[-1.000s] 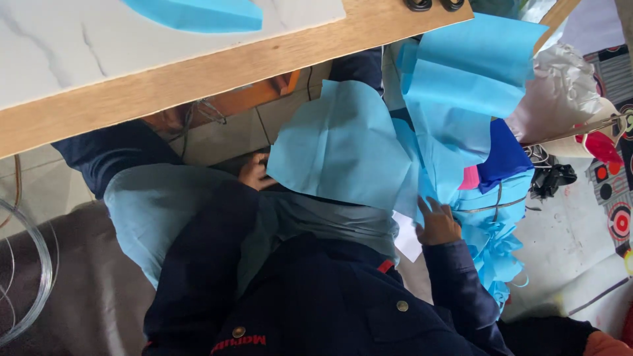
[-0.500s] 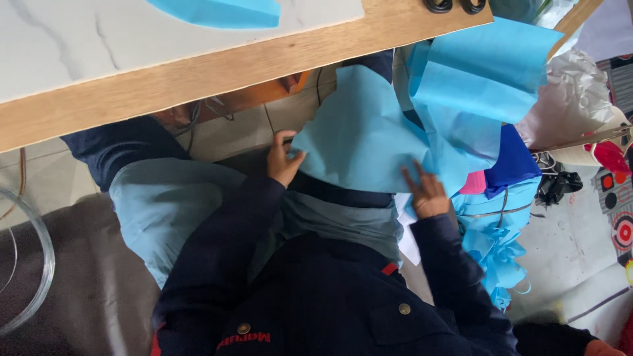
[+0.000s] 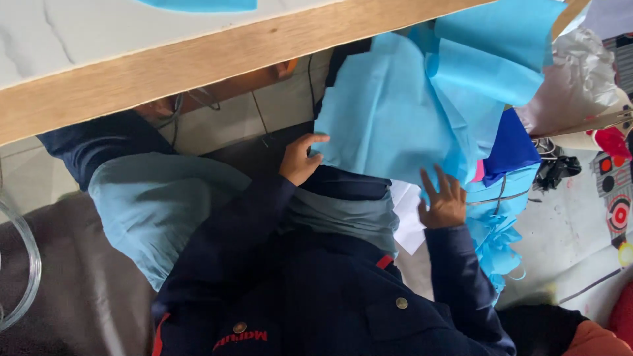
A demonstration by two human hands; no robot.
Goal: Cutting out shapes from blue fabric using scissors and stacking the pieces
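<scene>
Two bare hands work on a sheet of light blue fabric (image 3: 389, 112) that lies over the person's lap, below the wooden edge of a white table (image 3: 198, 62). The left hand (image 3: 300, 158) grips the sheet's lower left edge, its thumb on top and its fingers curled around the hem, so it is closed on the cloth. The right hand (image 3: 443, 201) rests at the sheet's lower right edge with its fingers spread wide and flat; whether it pinches any cloth underneath cannot be told from this view. Both arms wear dark navy sleeves (image 3: 455, 283), part of a navy jacket with a round metal button (image 3: 399, 302) on the chest.

The blue sheet reaches up toward the table's edge and overlaps a heap of more light blue fabric (image 3: 491, 53) to the right. Just beside the right hand, a dark blue piece of cloth (image 3: 511, 148) sticks out from that heap, and a bundle of blue pieces tied with a cord (image 3: 498, 224) hangs lower down. A white slip (image 3: 409, 221) shows between the two hands, under the sheet. Crumpled clear plastic (image 3: 580, 72) sits at the far right. To the left, a grey-blue cloth (image 3: 155, 204) covers a knee, and a clear hoop (image 3: 26, 264) lies at the left edge
</scene>
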